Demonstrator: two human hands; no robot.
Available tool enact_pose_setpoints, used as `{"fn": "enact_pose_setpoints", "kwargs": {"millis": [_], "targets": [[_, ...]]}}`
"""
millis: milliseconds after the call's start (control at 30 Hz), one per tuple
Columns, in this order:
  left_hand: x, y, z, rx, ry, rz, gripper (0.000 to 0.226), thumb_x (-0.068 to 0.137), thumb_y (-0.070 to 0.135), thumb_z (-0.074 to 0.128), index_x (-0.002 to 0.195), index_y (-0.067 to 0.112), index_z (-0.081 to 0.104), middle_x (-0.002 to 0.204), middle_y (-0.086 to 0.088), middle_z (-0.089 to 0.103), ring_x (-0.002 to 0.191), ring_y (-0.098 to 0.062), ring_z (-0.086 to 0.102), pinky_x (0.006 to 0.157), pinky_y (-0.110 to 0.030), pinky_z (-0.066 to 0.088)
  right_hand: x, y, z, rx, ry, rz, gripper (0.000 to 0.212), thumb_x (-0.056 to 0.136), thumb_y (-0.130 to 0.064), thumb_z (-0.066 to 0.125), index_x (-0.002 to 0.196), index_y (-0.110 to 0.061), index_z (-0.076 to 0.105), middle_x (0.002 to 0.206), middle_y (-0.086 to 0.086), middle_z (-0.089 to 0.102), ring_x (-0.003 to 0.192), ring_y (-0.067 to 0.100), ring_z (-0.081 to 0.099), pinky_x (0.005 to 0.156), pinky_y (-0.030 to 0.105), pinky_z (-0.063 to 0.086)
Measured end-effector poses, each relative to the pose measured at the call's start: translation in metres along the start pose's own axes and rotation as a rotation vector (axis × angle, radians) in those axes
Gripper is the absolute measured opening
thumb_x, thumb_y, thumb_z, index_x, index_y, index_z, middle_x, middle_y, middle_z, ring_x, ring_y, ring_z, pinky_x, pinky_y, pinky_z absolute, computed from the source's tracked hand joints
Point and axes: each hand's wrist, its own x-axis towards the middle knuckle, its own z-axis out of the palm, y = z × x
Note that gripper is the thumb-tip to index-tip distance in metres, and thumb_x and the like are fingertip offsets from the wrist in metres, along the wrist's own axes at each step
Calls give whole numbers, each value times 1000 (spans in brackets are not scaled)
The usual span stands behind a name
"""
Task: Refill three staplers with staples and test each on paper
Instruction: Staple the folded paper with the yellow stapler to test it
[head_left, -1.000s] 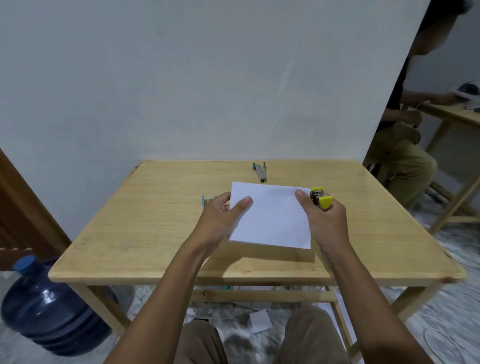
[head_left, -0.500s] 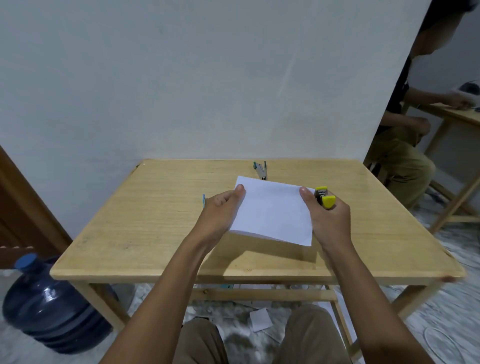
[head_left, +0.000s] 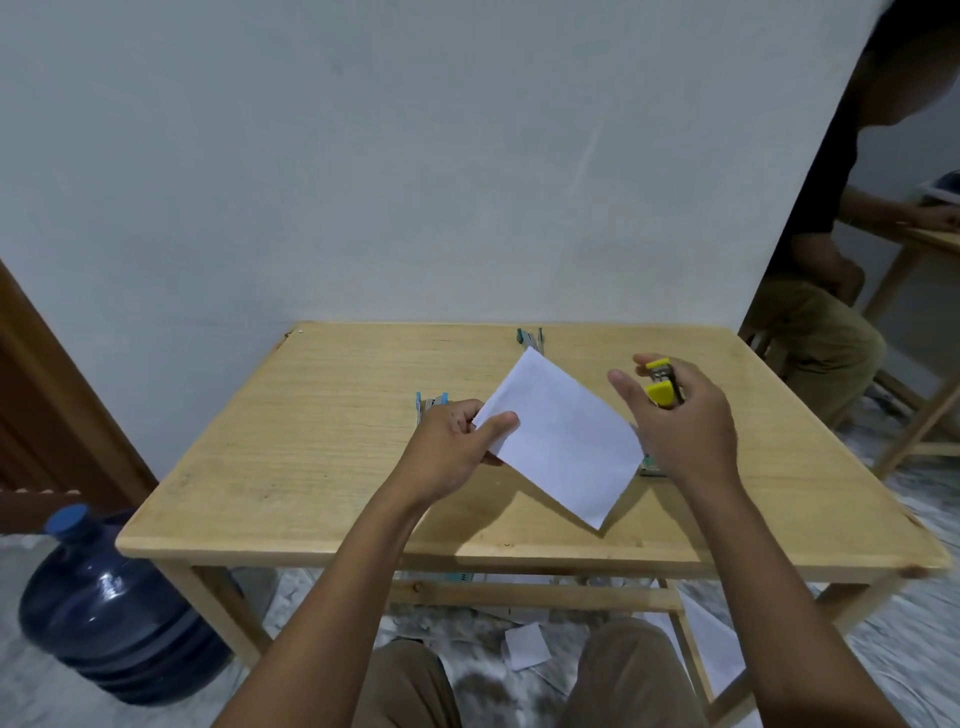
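Note:
My left hand (head_left: 451, 451) pinches the left corner of a white sheet of paper (head_left: 561, 441), which hangs tilted above the wooden table (head_left: 322, 415). My right hand (head_left: 680, 426) holds a yellow stapler (head_left: 661, 384), jaws toward the paper, with its thumb and forefinger spread just off the sheet's right edge. A blue stapler (head_left: 430, 402) lies on the table behind my left hand. A second blue stapler (head_left: 530, 338) lies open near the table's far edge. A small staple box (head_left: 649, 465) peeks out under my right wrist.
A white wall stands right behind the table. A large blue water bottle (head_left: 114, 613) sits on the floor at the left. Paper scraps (head_left: 527, 647) lie under the table. Another person (head_left: 826, 291) sits at a second table on the right.
My right hand has let go of the paper's right edge and moved right with the yellow stapler. The sheet now hangs from my left hand alone and has rotated.

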Motion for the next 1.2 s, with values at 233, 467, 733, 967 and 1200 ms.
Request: {"fn": "enact_pose_setpoints", "kwargs": {"millis": [233, 467, 733, 967, 1200], "targets": [[4, 3, 5, 56, -84, 89, 28, 89, 39, 71, 64, 28, 68, 74, -2, 73, 71, -14, 71, 67, -24, 57, 13, -21, 11, 108, -421, -24, 17, 81, -51, 74, 91, -37, 73, 82, -15, 72, 74, 0, 64, 66, 22, 50], [2, -1, 3, 82, -75, 95, 46, 81, 60, 64, 54, 25, 52, 58, 8, 52, 55, -12, 49, 57, -25, 39, 7, -21, 14, 254, -428, 85, 24, 87, -35, 73, 77, -13, 71, 64, 0, 55, 54, 13, 49, 47, 20, 38], [-1, 0, 13, 19, 71, 100, 62, 86, 61, 62, 51, 25, 27, 51, 10, 24, 47, -8, 25, 46, -11, 23, -8, -18, 21, 362, -375, 193, 45, 89, -38, 71, 69, -1, 54, 65, 11, 50, 57, 18, 49, 54, 29, 37], [2, 3, 14, 8, 48, 119, 58, 92, 47, 64, 50, 26, 30, 53, 12, 27, 50, -6, 27, 47, -10, 24, -13, -19, 24, 462, -351, 315, 54, 87, -41, 72, 85, 12, 57, 75, 15, 62, 65, 24, 61, 61, 34, 47], [0, 5, 8, -6, -41, 90, 50, 90, 58, 58, 55, 26, 43, 59, 9, 44, 57, -10, 41, 58, -19, 32, -11, -18, 20, 580, -438, 410, 27, 86, -38, 74, 77, -13, 71, 77, 5, 75, 67, 19, 71, 57, 26, 53]]}}
